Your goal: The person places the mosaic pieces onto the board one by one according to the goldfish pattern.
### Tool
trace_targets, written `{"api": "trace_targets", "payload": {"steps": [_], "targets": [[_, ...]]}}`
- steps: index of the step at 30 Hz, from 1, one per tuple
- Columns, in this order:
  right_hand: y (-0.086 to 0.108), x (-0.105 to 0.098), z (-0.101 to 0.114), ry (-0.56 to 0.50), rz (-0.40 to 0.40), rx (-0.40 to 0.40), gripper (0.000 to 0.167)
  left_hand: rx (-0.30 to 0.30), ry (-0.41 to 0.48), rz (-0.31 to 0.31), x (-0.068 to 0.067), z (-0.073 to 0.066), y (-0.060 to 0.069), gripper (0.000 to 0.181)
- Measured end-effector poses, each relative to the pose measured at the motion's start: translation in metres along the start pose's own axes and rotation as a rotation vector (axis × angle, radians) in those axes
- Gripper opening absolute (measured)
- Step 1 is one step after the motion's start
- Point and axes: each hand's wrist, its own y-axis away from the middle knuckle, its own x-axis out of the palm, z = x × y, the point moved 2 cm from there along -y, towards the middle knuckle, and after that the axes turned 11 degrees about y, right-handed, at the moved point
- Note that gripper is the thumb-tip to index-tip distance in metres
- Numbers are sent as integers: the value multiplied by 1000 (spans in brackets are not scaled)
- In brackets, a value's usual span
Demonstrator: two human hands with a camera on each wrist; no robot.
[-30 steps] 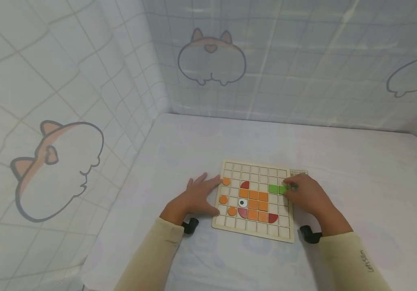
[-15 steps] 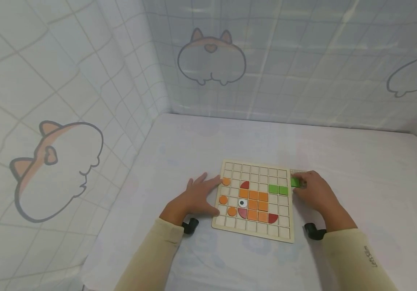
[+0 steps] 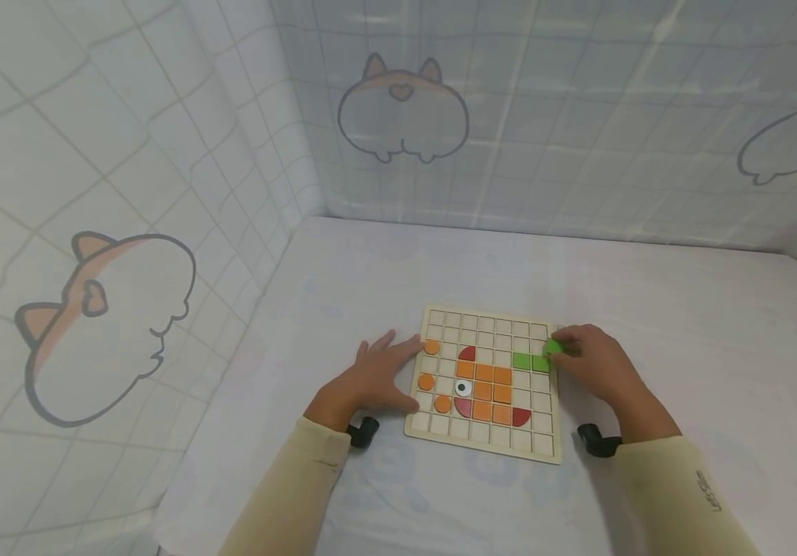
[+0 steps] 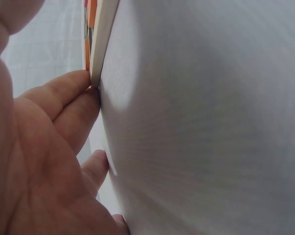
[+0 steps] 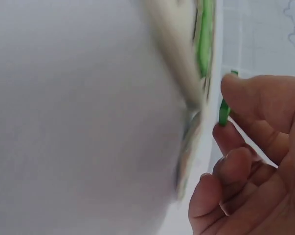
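Note:
A wooden grid board (image 3: 485, 340) lies on the white-covered table. Orange square tiles (image 3: 484, 391), red and pink quarter-round tiles (image 3: 521, 417), an eye tile (image 3: 463, 388) and orange round tiles (image 3: 426, 381) sit in its cells. Two green square tiles (image 3: 522, 361) lie side by side near its right edge. My left hand (image 3: 371, 382) rests at the left edge, fingers spread; fingertips (image 4: 83, 81) touch the rim in the left wrist view. My right hand (image 3: 593, 367) pinches another green tile (image 5: 224, 112) between thumb and fingers, above the board's right edge.
A gridded card beside the board's right edge is mostly covered by my right hand. White fabric walls (image 3: 398, 193) with dog drawings stand behind and to the left. Black wrist mounts (image 3: 364, 432) sit below both hands.
My right hand let go of a green tile in the board's right column, moved right to the card, took another green tile and came back left. The left hand has stayed put.

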Motion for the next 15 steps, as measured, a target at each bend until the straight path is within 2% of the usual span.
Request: {"api": "trace_targets", "payload": {"steps": [6, 15], "targets": [[-5, -1, 18, -25, 9, -63, 46, 11, 4, -8, 0, 1, 0, 102], [-18, 9, 30, -4, 44, -83, 42, 15, 4, -8, 1, 2, 0, 102]]}}
